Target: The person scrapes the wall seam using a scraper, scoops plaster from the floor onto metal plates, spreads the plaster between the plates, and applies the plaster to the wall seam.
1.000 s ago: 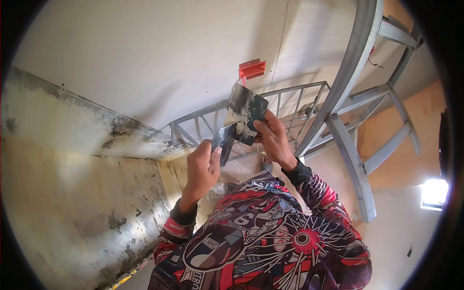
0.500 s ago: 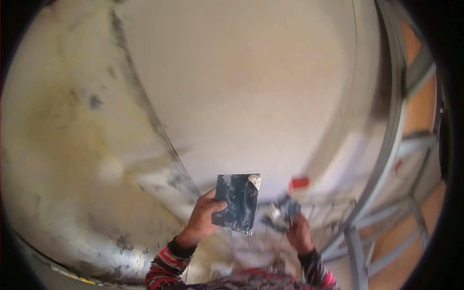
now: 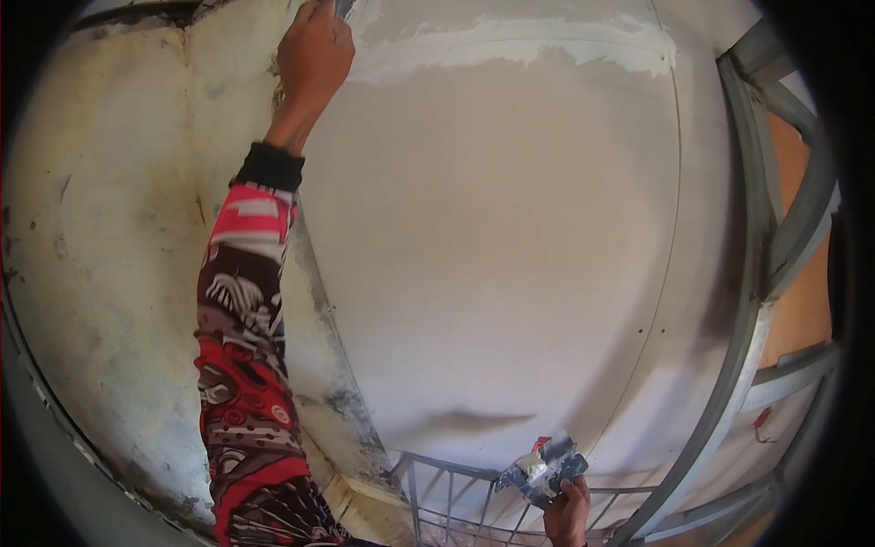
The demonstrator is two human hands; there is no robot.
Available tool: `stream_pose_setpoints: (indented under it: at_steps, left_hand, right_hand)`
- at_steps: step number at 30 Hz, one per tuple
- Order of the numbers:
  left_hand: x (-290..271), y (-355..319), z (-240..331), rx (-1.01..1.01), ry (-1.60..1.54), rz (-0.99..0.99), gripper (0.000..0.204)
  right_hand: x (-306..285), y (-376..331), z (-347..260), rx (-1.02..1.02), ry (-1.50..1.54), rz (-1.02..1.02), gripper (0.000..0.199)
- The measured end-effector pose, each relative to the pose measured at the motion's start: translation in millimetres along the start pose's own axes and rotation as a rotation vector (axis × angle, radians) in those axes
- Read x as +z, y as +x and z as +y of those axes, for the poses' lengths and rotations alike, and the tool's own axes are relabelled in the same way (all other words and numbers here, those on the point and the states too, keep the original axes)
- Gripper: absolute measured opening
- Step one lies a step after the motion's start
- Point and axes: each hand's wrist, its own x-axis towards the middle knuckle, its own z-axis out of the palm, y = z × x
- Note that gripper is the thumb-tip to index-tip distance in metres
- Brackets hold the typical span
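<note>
The panel (image 3: 492,228) filled the middle, with the stained wall (image 3: 109,228) on its left and the metal frame (image 3: 758,201) on its right. A patterned sleeve (image 3: 241,319) rose along the stained wall, and the rail (image 3: 456,469) crossed low down.

High on the panel ran a pale filler band (image 3: 538,36), its long axis going left to right. It lay to the right of the left hand (image 3: 316,55), which was up near its left end; the right hand (image 3: 570,515), at the bottom, was well apart from it.

The left hand was curled closed around a grey tool (image 3: 344,8), mostly hidden, so its long axis could not be told. The right hand pinched a dark plate (image 3: 570,467) by its lower right edge. White paste (image 3: 540,467) sat on the plate, left of the fingers.
</note>
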Motion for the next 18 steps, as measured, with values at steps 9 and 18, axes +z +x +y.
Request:
stream_pose_setpoints:
  at_steps: [9,18]
  left_hand:
    - [53.8,23.9,6.5,-0.047,0.327,-0.032,0.018]
    - [78.0,28.4,14.0,0.123,0.561,-0.171,0.016]
  right_hand:
    - [2.1,9.4,-66.7,-0.006,-0.063,0.078,0.020]
    - [-93.1,42.9,-2.5,-0.235,-0.331,-0.078,0.031]
